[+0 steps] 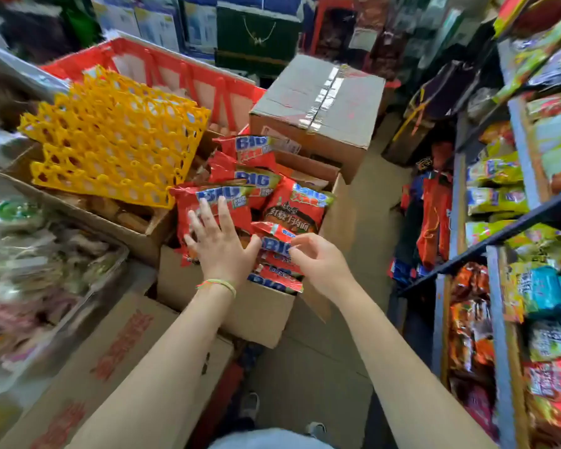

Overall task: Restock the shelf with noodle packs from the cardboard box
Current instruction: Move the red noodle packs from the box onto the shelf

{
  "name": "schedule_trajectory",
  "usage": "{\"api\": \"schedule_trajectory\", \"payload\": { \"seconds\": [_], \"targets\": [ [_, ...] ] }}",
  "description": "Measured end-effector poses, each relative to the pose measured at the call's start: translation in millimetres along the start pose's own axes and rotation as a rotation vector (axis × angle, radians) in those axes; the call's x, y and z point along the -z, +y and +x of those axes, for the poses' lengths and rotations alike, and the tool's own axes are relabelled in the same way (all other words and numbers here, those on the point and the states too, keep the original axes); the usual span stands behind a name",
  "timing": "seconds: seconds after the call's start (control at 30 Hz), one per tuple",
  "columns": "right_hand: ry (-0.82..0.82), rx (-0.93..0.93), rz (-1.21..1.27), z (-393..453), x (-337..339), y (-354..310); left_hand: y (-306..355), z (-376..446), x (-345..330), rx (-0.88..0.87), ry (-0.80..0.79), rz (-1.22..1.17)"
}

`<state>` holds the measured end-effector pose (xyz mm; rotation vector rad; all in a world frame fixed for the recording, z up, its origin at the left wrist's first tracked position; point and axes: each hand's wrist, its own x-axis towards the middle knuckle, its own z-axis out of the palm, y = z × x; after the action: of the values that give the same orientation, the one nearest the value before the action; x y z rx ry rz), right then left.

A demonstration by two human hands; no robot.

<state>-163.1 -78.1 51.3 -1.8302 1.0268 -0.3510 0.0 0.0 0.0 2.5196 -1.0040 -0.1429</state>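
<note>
The open cardboard box (256, 311) sits on the floor, crammed with red noodle packs (300, 205) that spill above its rim. Over the box's near left corner, the left hand (219, 243) lies flat with fingers straight and spread; its grip is fully open, the palm and fingers pressing on the top of one red noodle pack (214, 202) that leans on the box's left edge. Over the box's near right corner, the right hand (318, 257) has its fingers loosely curled, the grip half closed, fingertips touching the upper edge of an upright pack (277, 246); whether it truly pinches that pack I cannot tell. Left of the box, yellow egg trays (110, 137) rest on another carton. Behind the box stands a taped carton (318, 102). Right of the box, across the aisle floor, the shelf (512, 228) holds rows of bright packets.
</note>
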Motion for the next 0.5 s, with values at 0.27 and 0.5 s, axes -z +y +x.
{"api": "schedule_trajectory", "payload": {
  "seconds": [0.27,0.5],
  "targets": [
    [-0.17,-0.024,0.059,52.5,-46.9,-17.0,-13.1,-2.7,-22.5,-0.031,-0.082,0.04],
    [-0.131,-0.113,0.091,80.1,-64.4,-32.8,-26.8,2.0,-28.1,-0.064,-0.014,-0.018]
  ]
}}
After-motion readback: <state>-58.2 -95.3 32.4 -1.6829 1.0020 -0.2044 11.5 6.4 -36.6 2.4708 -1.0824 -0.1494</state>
